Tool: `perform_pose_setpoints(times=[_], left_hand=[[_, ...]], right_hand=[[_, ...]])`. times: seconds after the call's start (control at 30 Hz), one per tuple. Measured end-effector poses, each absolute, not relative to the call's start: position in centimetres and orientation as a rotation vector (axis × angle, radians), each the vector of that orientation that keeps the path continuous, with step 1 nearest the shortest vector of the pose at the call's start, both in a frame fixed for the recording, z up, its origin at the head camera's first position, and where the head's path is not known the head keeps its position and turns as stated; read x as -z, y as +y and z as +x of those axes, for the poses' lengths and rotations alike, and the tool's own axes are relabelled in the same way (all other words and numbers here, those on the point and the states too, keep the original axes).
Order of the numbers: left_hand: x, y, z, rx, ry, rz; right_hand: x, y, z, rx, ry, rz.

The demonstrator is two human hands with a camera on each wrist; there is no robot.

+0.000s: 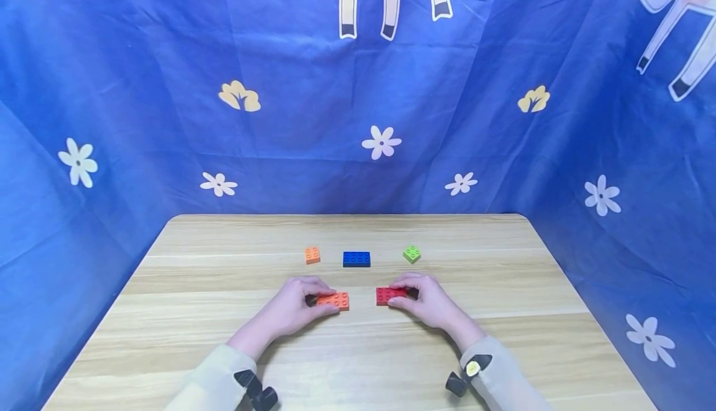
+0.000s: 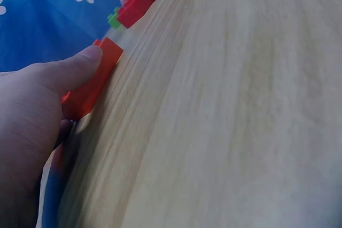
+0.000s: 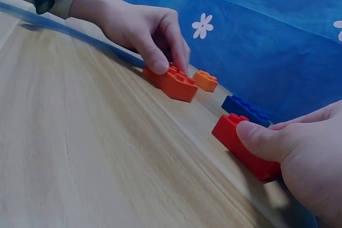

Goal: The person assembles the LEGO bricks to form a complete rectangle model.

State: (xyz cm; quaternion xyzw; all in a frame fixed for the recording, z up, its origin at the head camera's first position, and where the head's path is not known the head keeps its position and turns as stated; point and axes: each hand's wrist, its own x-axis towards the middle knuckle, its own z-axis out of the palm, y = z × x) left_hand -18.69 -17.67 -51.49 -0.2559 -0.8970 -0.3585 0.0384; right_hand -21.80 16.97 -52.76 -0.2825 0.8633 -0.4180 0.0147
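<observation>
My left hand [image 1: 296, 305] pinches a long orange-red toy brick [image 1: 342, 301] between thumb and fingers, near the middle of the wooden table. Across a small gap, my right hand [image 1: 427, 301] grips a red brick [image 1: 383, 296] the same way. Both bricks have their studs up; in the right wrist view the orange-red brick [image 3: 179, 88] and the red brick [image 3: 230, 134] stand apart. Behind them lie a small light-orange brick [image 1: 312, 255], a long blue brick [image 1: 357, 259] and a small green brick [image 1: 411, 253]. My fingers hide the outer ends of both held bricks.
The light wood table [image 1: 358, 361] reaches back to a blue cloth [image 1: 302, 143] printed with flowers and animals, which also hangs at both sides. A dark device is strapped on each sleeve [image 1: 215, 380].
</observation>
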Motion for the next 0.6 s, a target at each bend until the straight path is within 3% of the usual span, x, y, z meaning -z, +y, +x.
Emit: perform_pose_setpoints(times=[0.6], left_hand=[[51.2,-15.8,-19.4,1.123,-2.778,-0.769]], right_hand=[[52.8,15.0,-22.3,1.329,2.649,-0.909]])
